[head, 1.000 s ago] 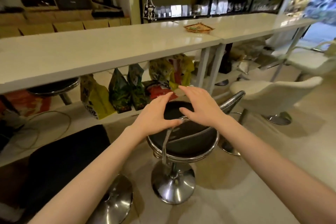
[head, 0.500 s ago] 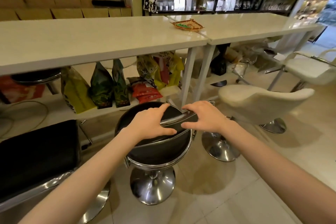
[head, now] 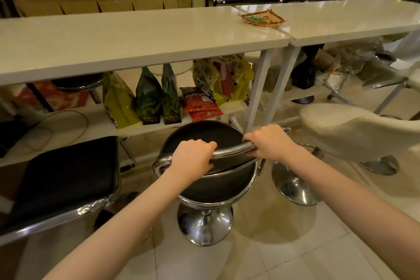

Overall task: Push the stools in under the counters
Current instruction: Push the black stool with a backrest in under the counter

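A round black stool (head: 204, 134) with a chrome back rail and chrome pedestal base stands on the tiled floor just in front of the white counter (head: 136, 38). My left hand (head: 193, 157) and my right hand (head: 268, 142) are both closed around the stool's curved chrome back rail, side by side. A square black stool (head: 66, 177) stands at the left, in front of the counter. A cream upholstered stool (head: 354, 129) stands at the right, out from the second white counter (head: 352, 20). Another black stool (head: 77, 82) sits tucked under the left counter.
Several colourful bags (head: 159, 95) stand on the low shelf under the counter, right behind the round stool. White counter legs (head: 261, 88) rise just right of them. A woven tray (head: 261, 18) lies on the countertop. Cables (head: 56, 125) trail on the left shelf.
The round stool has turned and moved closer to the counter. Both hands went from resting on the seat edge and rail to gripping the chrome back rail.
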{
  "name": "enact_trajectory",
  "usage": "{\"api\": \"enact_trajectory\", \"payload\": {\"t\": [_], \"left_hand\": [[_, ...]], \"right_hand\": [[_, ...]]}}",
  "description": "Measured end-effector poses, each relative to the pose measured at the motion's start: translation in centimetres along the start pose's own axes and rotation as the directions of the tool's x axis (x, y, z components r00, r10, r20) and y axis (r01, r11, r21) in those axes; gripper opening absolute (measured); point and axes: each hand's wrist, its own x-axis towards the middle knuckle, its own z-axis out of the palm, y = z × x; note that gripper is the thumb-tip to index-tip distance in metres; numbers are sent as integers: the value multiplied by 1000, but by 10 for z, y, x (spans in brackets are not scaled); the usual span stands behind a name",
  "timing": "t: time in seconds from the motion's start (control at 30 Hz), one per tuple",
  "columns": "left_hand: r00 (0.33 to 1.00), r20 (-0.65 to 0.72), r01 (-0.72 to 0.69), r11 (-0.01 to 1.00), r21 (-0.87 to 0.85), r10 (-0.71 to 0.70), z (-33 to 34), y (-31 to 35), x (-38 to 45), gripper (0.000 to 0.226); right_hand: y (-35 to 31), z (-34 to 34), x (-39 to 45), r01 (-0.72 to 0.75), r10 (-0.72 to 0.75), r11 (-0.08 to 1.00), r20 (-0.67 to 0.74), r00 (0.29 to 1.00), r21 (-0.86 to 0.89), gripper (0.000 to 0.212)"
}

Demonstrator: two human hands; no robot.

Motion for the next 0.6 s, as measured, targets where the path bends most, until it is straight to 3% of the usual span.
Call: {"api": "enact_trajectory", "payload": {"t": [0.4, 0.6], "left_hand": [[987, -17, 162, 985, 53, -161, -2, 7, 4, 26], [983, -47, 179, 982, 51, -177, 6, 11, 19, 25]], "right_hand": [[14, 15, 5, 94, -93, 996, -145, 985, 2, 30], [31, 20, 15, 118, -118, 993, -197, 973, -8, 29]]}}
